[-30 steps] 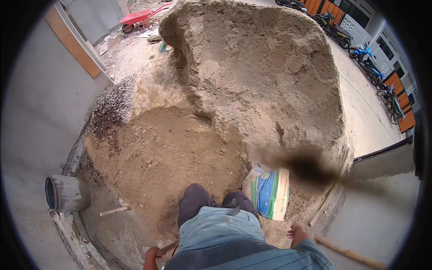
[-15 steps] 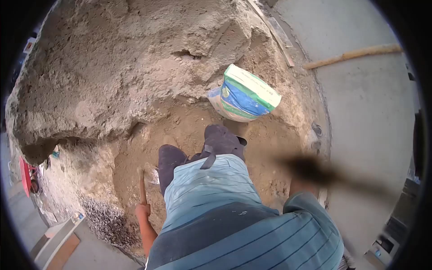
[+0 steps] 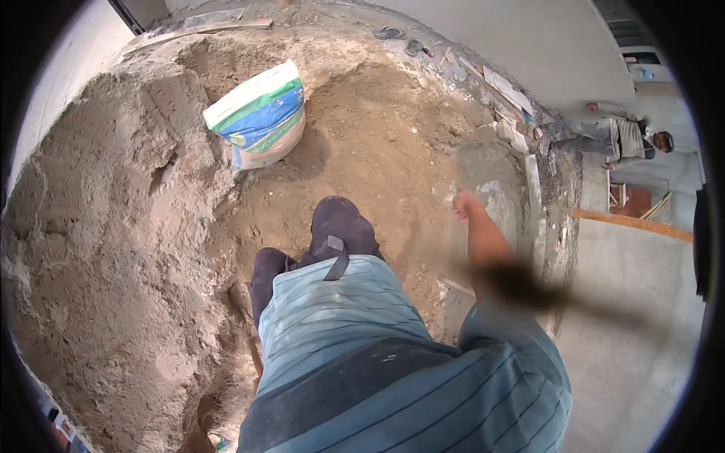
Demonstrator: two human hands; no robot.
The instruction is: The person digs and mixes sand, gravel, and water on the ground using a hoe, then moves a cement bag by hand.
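Note:
My right hand [image 3: 462, 206] is stretched out over the sandy ground [image 3: 377, 143], its fingers curled together; whether anything is in them is too small to tell. My left hand is hidden behind my body, with only a sliver of arm and perhaps a handle at the left edge of my shirt. In front of my knees, a blue, green and white sack [image 3: 264, 117] leans against the large sand mound [image 3: 121, 226].
A person [image 3: 623, 140] is at the right, beyond a strip of rubble and boards [image 3: 502, 87]. A wooden plank [image 3: 630, 225] lies near the wall. Sandals [image 3: 390, 33] rest at the far edge. A dark blur covers part of my right arm.
The view has swung round to the right, so the sack and mound now appear further left. My right arm has reached outward. My left hand, earlier on a wooden handle, has gone out of sight.

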